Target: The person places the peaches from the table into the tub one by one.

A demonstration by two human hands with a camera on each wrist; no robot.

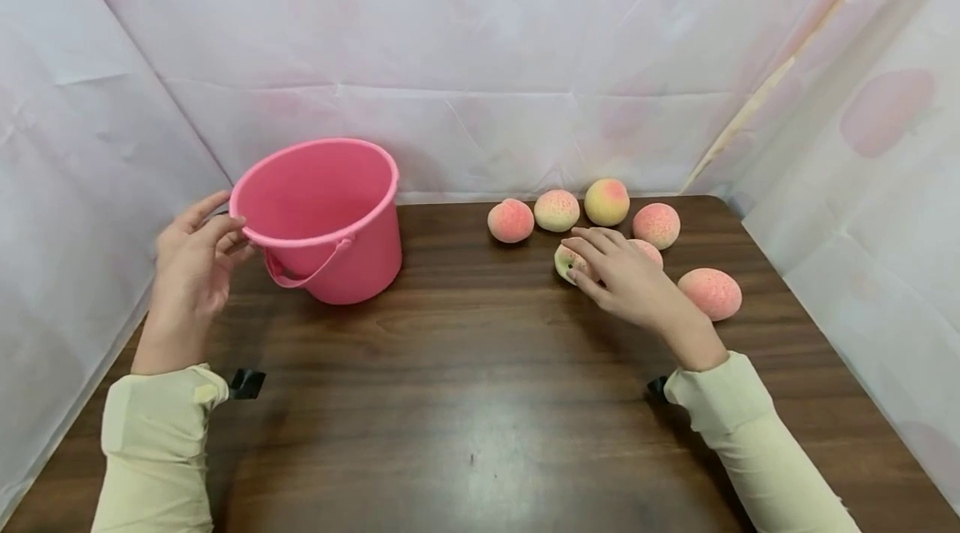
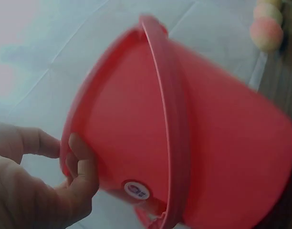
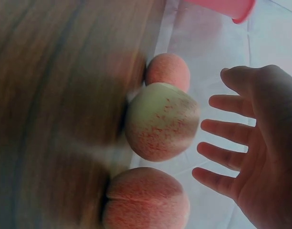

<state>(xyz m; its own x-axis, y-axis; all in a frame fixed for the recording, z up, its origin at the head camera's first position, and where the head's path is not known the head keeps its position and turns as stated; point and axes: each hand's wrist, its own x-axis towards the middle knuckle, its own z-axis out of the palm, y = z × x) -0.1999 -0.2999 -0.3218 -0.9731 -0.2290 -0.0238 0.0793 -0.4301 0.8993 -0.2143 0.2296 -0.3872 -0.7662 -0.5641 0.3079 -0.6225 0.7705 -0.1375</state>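
A pink plastic bucket [image 1: 367, 254] stands at the back left, its handle [image 1: 318, 273] hanging on the near side. My left hand [image 1: 191, 258] pinches the bucket's left rim between thumb and fingers; the left wrist view shows this grip beside a small round sticker [image 2: 136, 190]. On the right, my right hand [image 1: 626, 275] hovers palm down over a pale green and pink peach [image 1: 564, 264], partly covering it. Its fingers [image 3: 227, 131] are spread and hold nothing in the right wrist view. Behind that hand, another peach [image 1: 647, 251] is partly hidden.
Several more peaches lie around the right hand: a pink one [image 1: 511, 221], a speckled one [image 1: 557, 211], a yellow one [image 1: 607, 201], and two reddish ones towards the right. Pale patterned sheeting [image 1: 487, 33] hangs behind and beside the brown wooden table [image 1: 420, 400].
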